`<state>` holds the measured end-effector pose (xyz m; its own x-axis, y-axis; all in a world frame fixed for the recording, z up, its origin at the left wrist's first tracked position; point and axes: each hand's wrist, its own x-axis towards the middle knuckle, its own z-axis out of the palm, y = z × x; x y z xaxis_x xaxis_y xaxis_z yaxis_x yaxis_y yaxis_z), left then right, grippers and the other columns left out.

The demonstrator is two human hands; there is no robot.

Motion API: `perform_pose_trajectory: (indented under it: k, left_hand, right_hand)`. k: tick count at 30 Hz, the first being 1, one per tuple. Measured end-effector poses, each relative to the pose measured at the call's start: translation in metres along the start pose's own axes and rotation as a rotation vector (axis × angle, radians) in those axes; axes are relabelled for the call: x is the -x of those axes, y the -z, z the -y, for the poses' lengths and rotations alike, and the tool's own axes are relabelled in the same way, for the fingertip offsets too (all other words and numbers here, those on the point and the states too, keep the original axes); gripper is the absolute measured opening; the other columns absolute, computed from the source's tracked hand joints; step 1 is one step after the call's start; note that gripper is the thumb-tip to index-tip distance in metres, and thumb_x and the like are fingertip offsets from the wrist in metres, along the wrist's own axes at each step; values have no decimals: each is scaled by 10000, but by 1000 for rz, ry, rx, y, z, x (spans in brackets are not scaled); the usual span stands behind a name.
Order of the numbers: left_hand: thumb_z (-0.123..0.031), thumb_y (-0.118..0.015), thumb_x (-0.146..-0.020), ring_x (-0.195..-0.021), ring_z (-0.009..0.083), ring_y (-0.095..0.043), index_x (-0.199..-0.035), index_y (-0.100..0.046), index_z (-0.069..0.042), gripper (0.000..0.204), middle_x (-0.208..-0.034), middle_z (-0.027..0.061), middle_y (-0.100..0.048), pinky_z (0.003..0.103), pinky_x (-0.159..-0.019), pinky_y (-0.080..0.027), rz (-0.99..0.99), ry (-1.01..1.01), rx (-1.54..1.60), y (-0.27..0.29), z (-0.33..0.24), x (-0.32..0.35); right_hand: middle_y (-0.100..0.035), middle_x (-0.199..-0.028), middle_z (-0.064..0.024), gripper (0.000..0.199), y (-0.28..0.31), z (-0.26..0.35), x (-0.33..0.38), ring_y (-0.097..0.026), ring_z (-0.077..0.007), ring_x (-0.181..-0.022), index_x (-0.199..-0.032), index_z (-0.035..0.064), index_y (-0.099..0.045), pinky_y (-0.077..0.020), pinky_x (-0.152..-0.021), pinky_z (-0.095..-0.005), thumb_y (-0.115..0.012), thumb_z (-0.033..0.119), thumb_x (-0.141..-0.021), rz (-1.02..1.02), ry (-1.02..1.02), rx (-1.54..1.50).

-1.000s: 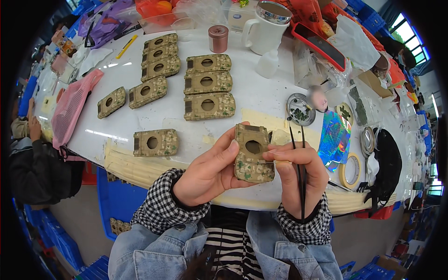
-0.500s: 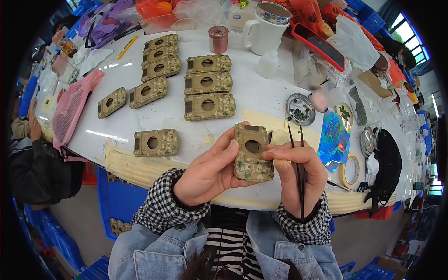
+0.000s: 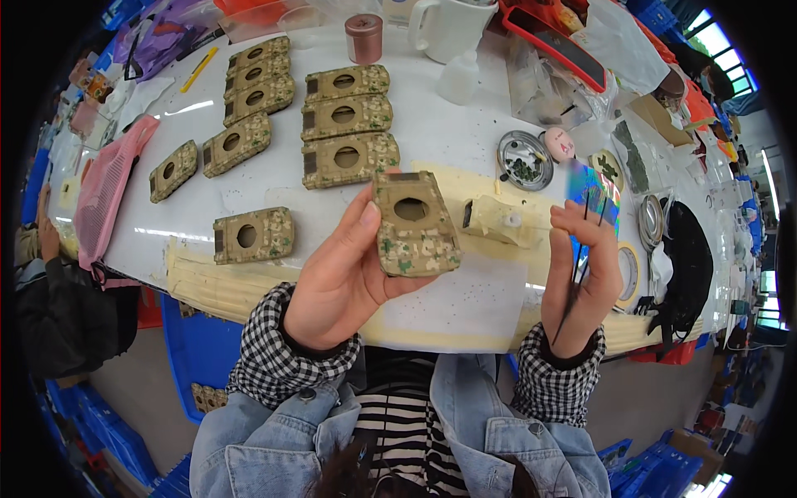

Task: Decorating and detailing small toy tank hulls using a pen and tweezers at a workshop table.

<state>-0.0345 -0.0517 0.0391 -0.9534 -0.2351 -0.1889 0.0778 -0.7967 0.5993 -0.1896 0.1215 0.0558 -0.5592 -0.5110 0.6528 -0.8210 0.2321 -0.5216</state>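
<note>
"What sort of place is this?"

"A hand-work workshop: matching camouflage-patterned model vehicle hulls with round openings [image 3: 353,173] stand in groups on a long white surface [image 3: 328,207]."

"Other evidence?"

"Slim black tweezers [image 3: 571,299], blue plastic crates [image 3: 100,427] by the grey floor [image 3: 154,382], and a co-worker in dark clothing [image 3: 79,315] along the same surface."

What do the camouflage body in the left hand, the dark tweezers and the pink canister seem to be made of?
Camouflage body: probably matt plastic, by its moulded edges and dull surface.
Dark tweezers: likely metal with dull black coating, given their slim arms; plastic possible.
Pink canister: perhaps metal, from the soft sheen on its sides.
</note>
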Motion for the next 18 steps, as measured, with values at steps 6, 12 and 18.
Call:
perform_pose_trajectory:
  k: [6, 12, 18]
  left_hand:
    - [-349, -188, -1029, -1188, 400, -506, -1427, -212, 11, 537, -1351, 318, -385, 373, -954, -522, 3, -79, 100, 7, 4, 2]
    - [-352, -183, -1029, -1192, 396, -504, -1431, -207, 4, 538, -1355, 317, -381, 367, -959, -519, 30, -79, 94, 6, 4, 1]
    - [-360, -202, -1027, -1165, 391, -531, -1437, -213, -20, 533, -1350, 316, -392, 372, -936, -520, -14, -78, 16, 3, 3, 3]
  right_hand:
    - [-669, -899, -145, 168, -12, -8, 1, -614, -353, -988, -905, 10, -622, -458, -894, -399, -703, -15, -760, 83, 104, 190]
    - [-648, -1000, -173, 280, 1, -8, 5, -586, -360, -1049, -1023, -10, -628, -437, -925, -409, -709, 150, -807, 72, 84, 167]
    - [-618, -1039, -193, 711, 28, 5, 37, -582, -296, -1028, -1196, -67, -493, -435, -909, -394, -551, 563, -870, 120, -103, -458]
